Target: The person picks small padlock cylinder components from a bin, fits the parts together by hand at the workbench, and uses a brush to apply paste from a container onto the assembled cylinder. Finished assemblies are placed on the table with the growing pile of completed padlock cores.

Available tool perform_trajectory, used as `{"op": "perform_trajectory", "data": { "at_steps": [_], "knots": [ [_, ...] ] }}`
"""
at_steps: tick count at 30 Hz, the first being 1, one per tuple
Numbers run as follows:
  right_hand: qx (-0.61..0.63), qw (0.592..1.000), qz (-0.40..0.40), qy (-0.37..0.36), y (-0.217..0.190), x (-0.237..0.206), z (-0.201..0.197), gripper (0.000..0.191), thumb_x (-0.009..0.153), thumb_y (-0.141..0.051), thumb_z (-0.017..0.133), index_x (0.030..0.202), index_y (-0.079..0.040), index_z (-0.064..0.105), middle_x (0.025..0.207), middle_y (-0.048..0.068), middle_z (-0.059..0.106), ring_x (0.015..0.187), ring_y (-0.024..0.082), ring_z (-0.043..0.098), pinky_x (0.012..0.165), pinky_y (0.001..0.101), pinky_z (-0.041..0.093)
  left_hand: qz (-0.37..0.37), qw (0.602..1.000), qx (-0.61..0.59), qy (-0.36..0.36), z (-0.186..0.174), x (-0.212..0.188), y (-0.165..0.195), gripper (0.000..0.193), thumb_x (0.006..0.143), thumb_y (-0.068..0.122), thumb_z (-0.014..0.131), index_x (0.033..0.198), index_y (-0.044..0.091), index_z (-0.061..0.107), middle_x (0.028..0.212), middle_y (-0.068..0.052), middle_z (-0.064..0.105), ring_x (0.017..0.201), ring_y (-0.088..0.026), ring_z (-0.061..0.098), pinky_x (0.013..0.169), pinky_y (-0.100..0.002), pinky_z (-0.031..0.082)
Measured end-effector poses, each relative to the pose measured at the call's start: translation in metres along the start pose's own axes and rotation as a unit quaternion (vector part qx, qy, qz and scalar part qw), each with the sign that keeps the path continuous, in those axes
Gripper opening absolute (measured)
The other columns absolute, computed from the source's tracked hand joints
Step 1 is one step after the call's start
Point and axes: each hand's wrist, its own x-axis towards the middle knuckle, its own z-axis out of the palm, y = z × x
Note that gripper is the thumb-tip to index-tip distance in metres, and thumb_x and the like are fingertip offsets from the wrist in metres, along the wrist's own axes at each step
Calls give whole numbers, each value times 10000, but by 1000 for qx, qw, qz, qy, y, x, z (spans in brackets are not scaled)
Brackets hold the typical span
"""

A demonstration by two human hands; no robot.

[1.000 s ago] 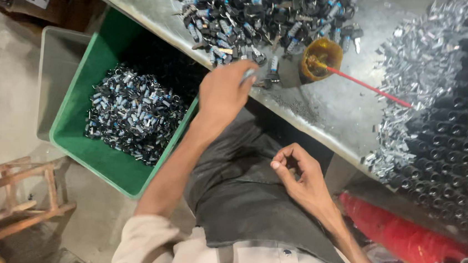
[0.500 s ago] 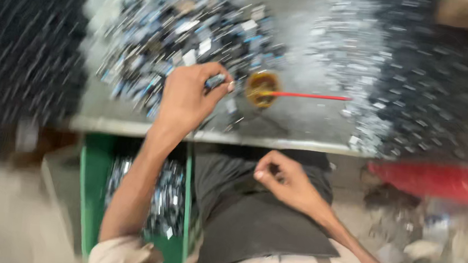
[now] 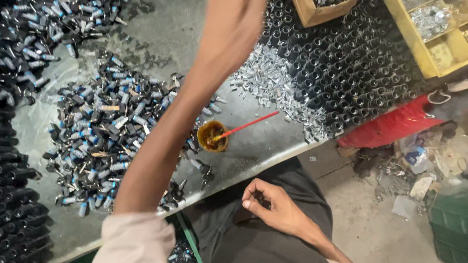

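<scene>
Fingers [image 3: 251, 197] of the right hand [image 3: 275, 207] curl loosely over the dark apron at the lap, pinched together; whether they grip anything cannot be told. Left hand [image 3: 234, 20] stretches far across the table [image 3: 158, 36], its fingers cut off at the frame top, grip unclear. Small orange cup [image 3: 212, 136] holds amber liquid and a red stick [image 3: 248, 124]. Cardboard box [image 3: 310, 9] holds metal bits; yellow tray [image 3: 446, 53] holds silvery hardware. Heap of black-and-blue parts [image 3: 100, 132] lies left of the cup, silver clips [image 3: 271, 84] right.
</scene>
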Motion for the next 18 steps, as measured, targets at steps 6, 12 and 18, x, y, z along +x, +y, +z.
{"op": "perform_trajectory", "data": {
  "at_steps": [6,12,18],
  "knots": [
    [-42,995,-70,54,-23,10,-5,89,872,-68,760,935,-37,706,880,10,675,791,101,635,686,256,515,-344,922,-175,-8,-90,-193,95,315,1076,133,480,1324,40,649,1070,-43,656,826,-94,586,755,-249,522],
    [-21,974,-222,45,-40,30,-7,179,852,61,796,937,-29,667,989,76,653,965,178,688,870,307,573,-498,686,-485,215,-26,-302,121,272,1077,125,562,1334,64,498,997,-46,572,821,-117,532,690,-273,464],
    [-10,984,-180,10,-31,28,15,175,901,113,766,982,6,654,1052,99,633,1023,185,675,922,300,574,-477,579,-583,312,16,-348,128,299,1077,216,614,1341,112,518,992,1,557,789,-70,515,667,-223,444]
  ]
}}
